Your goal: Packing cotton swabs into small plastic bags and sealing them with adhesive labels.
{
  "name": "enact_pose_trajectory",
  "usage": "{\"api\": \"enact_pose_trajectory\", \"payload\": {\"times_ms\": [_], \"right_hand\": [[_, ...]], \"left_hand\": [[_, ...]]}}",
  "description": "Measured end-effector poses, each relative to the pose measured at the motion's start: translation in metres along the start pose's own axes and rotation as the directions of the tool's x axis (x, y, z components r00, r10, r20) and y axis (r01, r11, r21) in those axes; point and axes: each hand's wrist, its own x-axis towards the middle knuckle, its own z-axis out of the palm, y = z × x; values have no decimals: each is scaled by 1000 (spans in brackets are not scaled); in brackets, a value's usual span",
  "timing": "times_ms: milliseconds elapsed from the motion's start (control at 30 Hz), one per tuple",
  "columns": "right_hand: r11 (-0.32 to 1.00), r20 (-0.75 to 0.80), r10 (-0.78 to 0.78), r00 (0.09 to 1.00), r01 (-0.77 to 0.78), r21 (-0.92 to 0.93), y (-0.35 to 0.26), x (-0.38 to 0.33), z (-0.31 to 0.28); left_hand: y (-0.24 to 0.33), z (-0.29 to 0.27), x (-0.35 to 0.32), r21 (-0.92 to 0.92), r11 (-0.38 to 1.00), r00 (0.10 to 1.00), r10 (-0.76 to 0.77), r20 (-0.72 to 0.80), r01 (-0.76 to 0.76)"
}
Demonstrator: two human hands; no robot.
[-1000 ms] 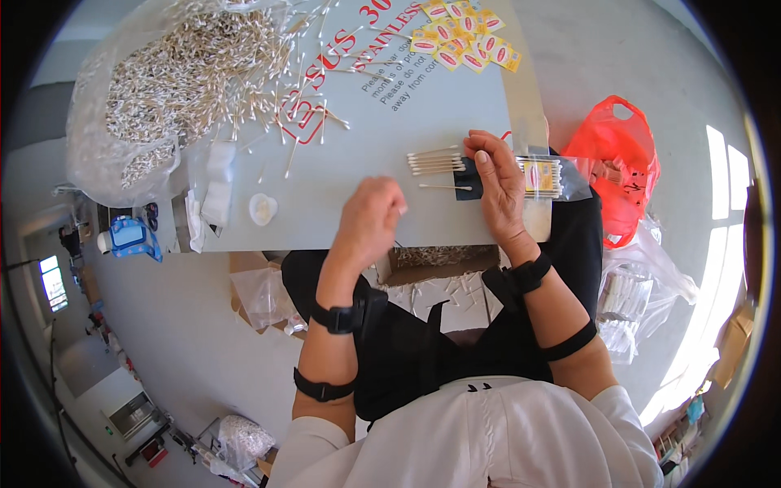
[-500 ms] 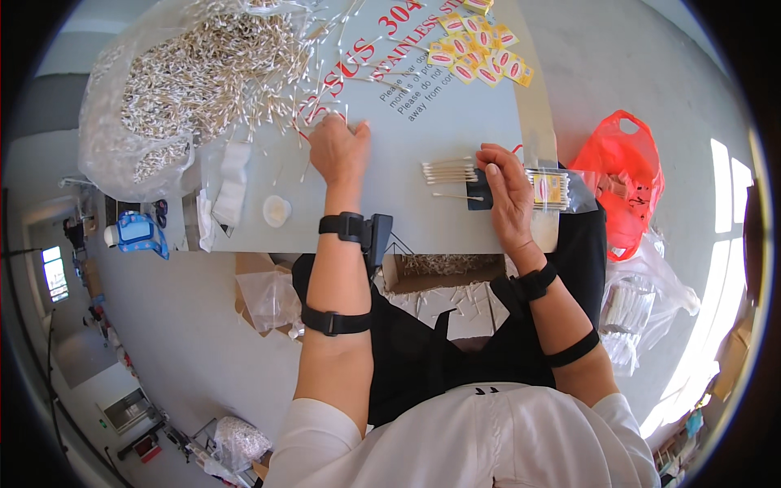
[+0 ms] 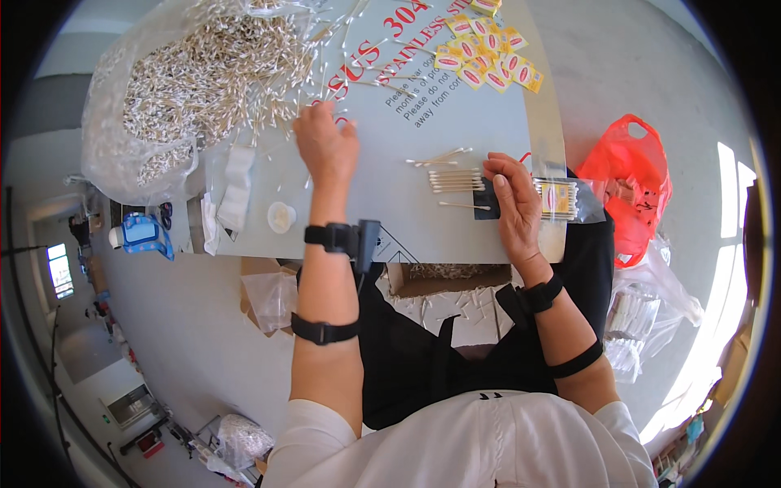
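My left hand reaches to the near edge of a large heap of cotton swabs. Its thumb stands apart from the bent fingers, and no swab shows in it. My right hand rests on its side at the right of the table, open, fingers loosely curved and palm facing left. Beside its fingertips lies a neat row of cotton swabs, with one single swab just below it. A few crossed loose swabs lie above the row. Beyond the right hand sits a clear packet of swabs with a yellow label.
Yellow cards are scattered at the table's far right. A clear plastic bag surrounds the heap. Near the front left edge are a small white dish and white folded strips. A red bag hangs at right; an open carton is below.
My left hand has shifted slightly left and up toward the heap. A few crossed swabs now lie above the row, where none lay before. My right hand has stayed in place.
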Motion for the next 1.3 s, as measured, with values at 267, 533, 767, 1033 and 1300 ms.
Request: {"api": "enact_pose_trajectory", "payload": {"times_ms": [267,533,767,1033,1300], "right_hand": [[1000,11,-26,1000,26,-16,1,-1,2],[1000,-9,-20,1000,20,-5,3,0,2],[1000,-1,-26,1000,26,10,2,-1,3],[999,-9,-38,999,38,12,5,-1,1],[999,-13,-44,999,44,-14,5,0,1]], "left_hand": [[-30,10,36,61,993,965,86,249,-104],[62,19,-9,-398,917,841,222,493,-9],[55,13,-5,-291,930,905,311,291,-226],[60,13,-27,-269,949,952,226,208,-167],[73,6,-40,-249,907,907,386,168,-340]]}}
